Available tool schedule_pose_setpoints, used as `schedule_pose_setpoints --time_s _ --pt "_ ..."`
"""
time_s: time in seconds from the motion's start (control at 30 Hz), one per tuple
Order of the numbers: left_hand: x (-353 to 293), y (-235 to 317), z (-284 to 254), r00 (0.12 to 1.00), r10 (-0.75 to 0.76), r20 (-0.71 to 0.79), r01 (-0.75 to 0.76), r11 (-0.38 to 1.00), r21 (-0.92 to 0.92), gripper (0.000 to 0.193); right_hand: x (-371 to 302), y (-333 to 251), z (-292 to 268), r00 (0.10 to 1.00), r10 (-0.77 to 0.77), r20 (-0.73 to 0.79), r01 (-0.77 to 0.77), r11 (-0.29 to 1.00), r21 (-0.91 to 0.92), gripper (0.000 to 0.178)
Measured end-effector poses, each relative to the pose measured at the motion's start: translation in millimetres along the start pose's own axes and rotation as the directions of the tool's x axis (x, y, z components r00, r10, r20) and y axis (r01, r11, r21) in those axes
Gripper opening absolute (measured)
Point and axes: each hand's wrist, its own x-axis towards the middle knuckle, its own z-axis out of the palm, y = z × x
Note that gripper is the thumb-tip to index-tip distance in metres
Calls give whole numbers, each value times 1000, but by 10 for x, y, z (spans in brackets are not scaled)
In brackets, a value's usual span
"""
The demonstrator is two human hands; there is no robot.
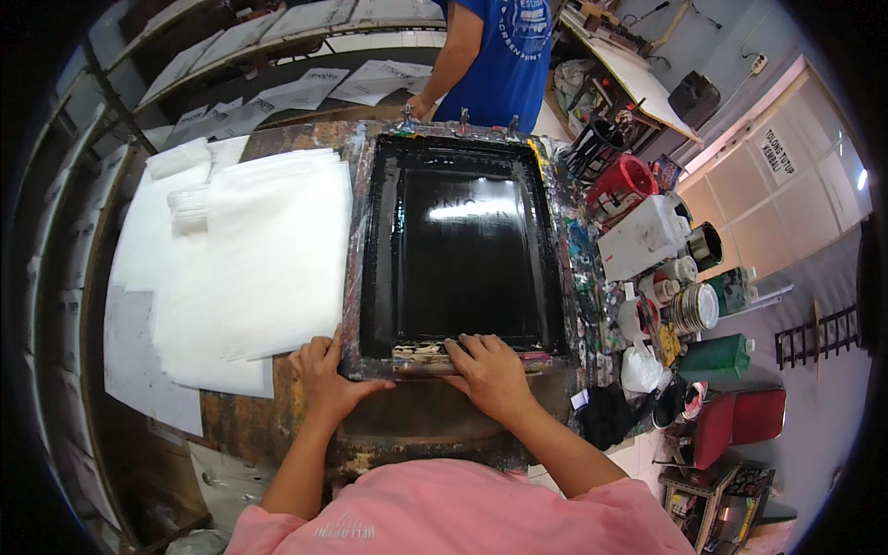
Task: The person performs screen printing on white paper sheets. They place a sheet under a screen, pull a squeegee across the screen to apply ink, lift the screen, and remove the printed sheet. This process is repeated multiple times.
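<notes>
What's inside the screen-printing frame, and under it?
Inside the screen-printing frame is a glossy black surface with faint lettering. Whatever lies directly underneath is covered; the right hand hides part of its near edge.

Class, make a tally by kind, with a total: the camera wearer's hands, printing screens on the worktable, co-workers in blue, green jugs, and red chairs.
Wearer's hands (left hand, right hand): 2
Printing screen: 1
Co-worker in blue: 1
Green jugs: 2
Red chair: 1
Total: 7

a pale wall (pixel 805 291) at right — a red chair (pixel 757 416) near it — and a tall rack (pixel 86 324) along the left.
</notes>
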Motion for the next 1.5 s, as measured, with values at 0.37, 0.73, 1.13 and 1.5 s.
schedule_pose_setpoints --time_s 0.37,0.73,1.13,1.5 --pt "-18 -20 -69 999 -25 23 26 999 -37 138 2256 1530 284 996 -59 -59 53 993 -101 42" --pt "-133 -129 46 998 -69 -8 59 905 -422 141 3369 2260 284 979 -142 -150 124 985 -121 51" --pt "-73 -105 53 986 71 -154 -112 954 -279 124 1455 1026 -49 997 -70 13 71 988 -140 43" --pt "647 739 -570 889 -129 -440 -256 656 -710 89 773 -179 -1607 946 -148 -290 59 954 -293 32"
